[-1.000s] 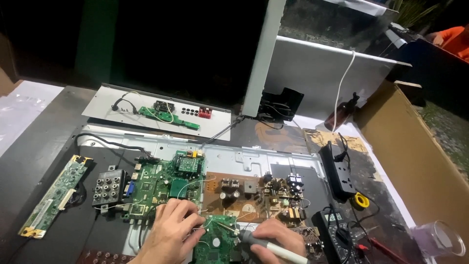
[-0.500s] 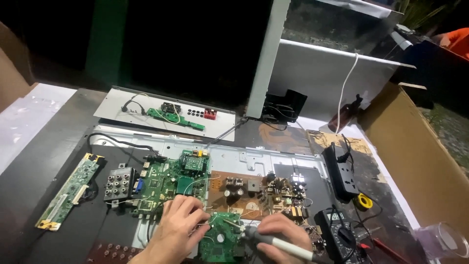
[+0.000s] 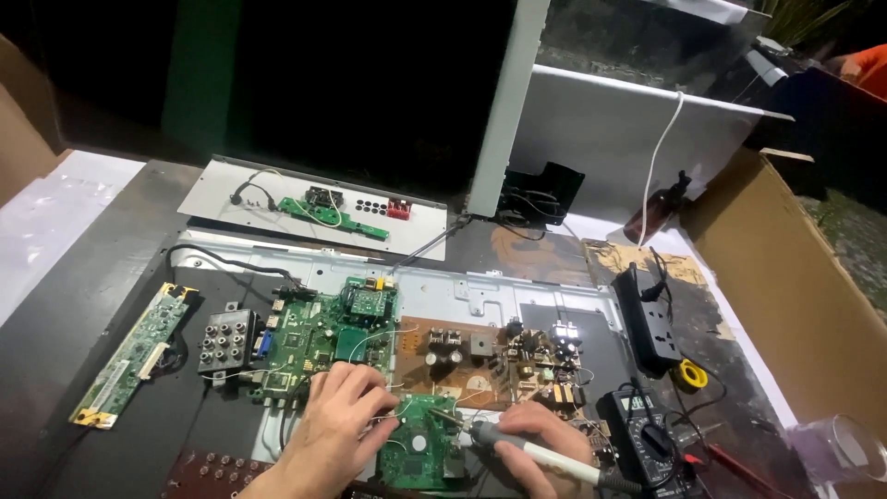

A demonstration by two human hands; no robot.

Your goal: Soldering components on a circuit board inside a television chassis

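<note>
The right hand [image 3: 545, 434] is gripping a soldering iron [image 3: 531, 450], tip on the small board [image 3: 420, 448]. The left hand [image 3: 342, 411] is pinching a thin wire [image 3: 393, 416]; holding it steady should be helping the joint

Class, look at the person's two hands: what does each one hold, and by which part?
The right hand grips a soldering iron by its pale handle. The left hand rests on the small green circuit board, fingers pinching something thin; what it is cannot be told.

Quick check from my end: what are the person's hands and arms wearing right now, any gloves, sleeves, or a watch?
Nothing is worn. The left hand and right hand are bare, with no gloves and no rings showing. No sleeve or watch covers the left forearm in view; the right wrist runs out of frame.
</note>
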